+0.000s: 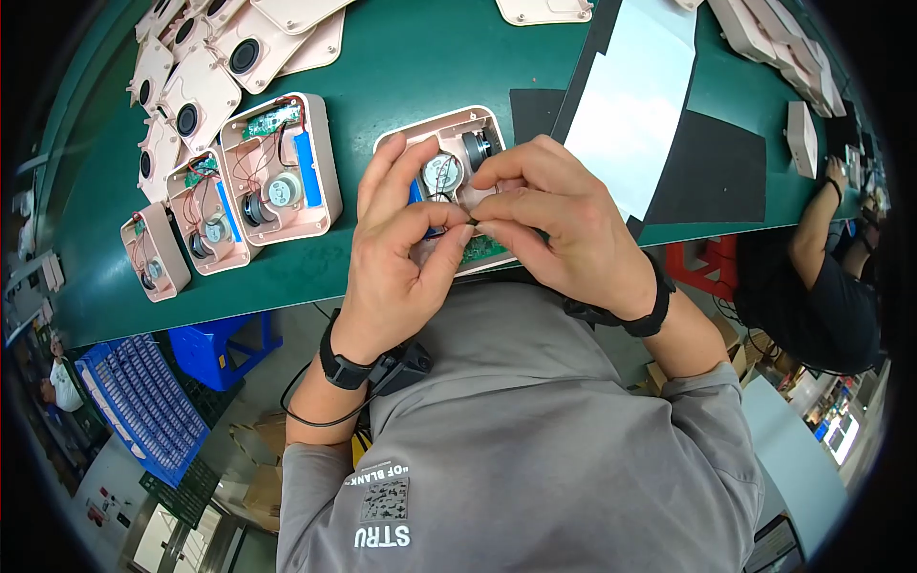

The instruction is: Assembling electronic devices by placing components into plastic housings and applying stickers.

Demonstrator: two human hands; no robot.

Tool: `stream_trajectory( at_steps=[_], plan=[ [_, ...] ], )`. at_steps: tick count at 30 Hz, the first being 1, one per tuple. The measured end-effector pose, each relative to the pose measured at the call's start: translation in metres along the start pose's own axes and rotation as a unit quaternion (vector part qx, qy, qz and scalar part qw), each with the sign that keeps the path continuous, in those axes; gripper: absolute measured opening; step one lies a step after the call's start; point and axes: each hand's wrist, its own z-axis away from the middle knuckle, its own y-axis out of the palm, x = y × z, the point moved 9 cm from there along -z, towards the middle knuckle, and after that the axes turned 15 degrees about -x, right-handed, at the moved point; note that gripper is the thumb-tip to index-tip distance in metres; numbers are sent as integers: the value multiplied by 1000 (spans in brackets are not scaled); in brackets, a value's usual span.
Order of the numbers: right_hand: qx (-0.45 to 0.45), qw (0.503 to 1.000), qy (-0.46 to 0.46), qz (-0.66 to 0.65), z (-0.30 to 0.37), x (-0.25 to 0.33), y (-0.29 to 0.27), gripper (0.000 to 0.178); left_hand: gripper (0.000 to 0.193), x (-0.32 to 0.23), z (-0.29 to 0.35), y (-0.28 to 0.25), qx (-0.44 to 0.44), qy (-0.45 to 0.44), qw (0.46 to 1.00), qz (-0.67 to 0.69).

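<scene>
A pale pink plastic housing (435, 124) lies on the green table just beyond my body, with both hands over it. The thumb and forefinger of my left hand (387, 263) are pinched together on thin wires above the housing's near half. Meeting them tip to tip, my right hand (578, 220) pinches at the same spot; the wire ends are mostly hidden by the fingers. Inside the housing are a silver round part (442, 173), a black round speaker (475, 150), a green circuit board (483, 249) and a partly covered blue cylinder (415, 194).
Three wired housings (330, 181) stand at left, below a pile of pink panels with black speakers (245, 55). To the right, a white sheet (635, 105) lies over black mats (721, 172). Further right are more pink parts (802, 138) and another person's arm (817, 224).
</scene>
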Motion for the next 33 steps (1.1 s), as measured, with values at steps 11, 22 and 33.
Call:
stream_trajectory(
  at_steps=[11,22,33],
  plan=[
    [18,998,-28,48,-5,6,13,20,13,-4,0,-1,-29,50,998,-28],
    [28,996,-44,66,-3,2,16,19,15,-9,-4,2,-22,81,995,-48],
    [82,995,-6,59,-2,-4,18,19,17,-11,-9,4,11,72,996,-56]
  ],
)
